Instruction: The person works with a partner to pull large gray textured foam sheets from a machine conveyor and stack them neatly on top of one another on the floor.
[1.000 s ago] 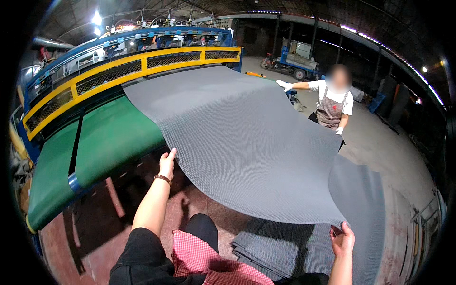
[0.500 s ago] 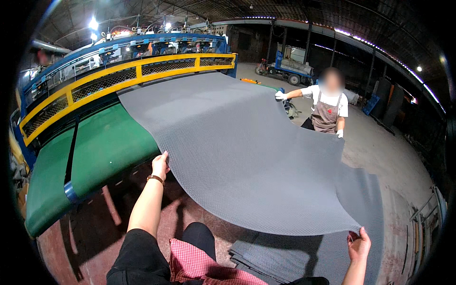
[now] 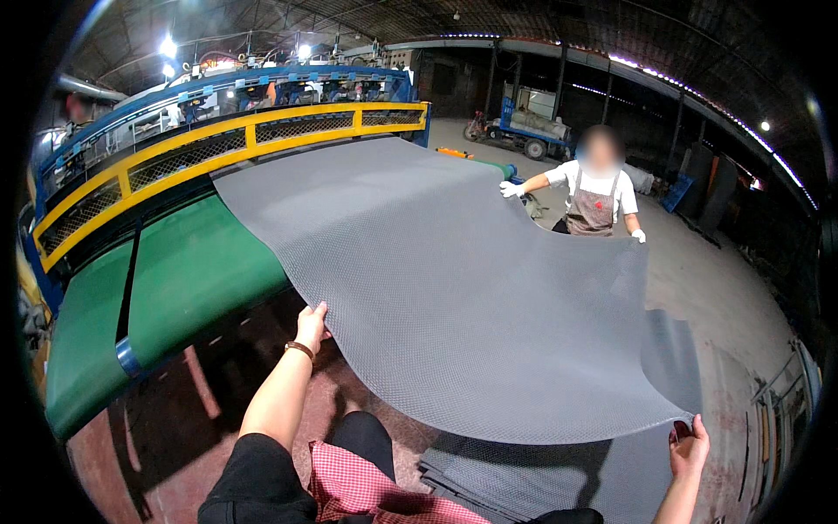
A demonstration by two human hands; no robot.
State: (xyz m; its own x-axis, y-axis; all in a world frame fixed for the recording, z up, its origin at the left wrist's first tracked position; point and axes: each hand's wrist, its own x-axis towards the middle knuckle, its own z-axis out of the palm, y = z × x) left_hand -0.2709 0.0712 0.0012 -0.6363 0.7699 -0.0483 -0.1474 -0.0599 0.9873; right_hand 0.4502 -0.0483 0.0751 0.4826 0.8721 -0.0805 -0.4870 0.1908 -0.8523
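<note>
A large grey textured sheet stretches from the green conveyor toward me, lifted off the floor. My left hand grips its near left edge, a bracelet on the wrist. My right hand holds the near right corner, low at the frame's right. Across the sheet a person in a white shirt and brown apron holds the far edge with gloved hands.
A green conveyor belt with yellow guard rails runs along the left. A stack of grey sheets lies on the floor under the lifted sheet. A blue vehicle stands at the back of the hall.
The sheet has moved rightward off the conveyor, with both my hands shifting right and down. The person opposite has stepped along with it.
</note>
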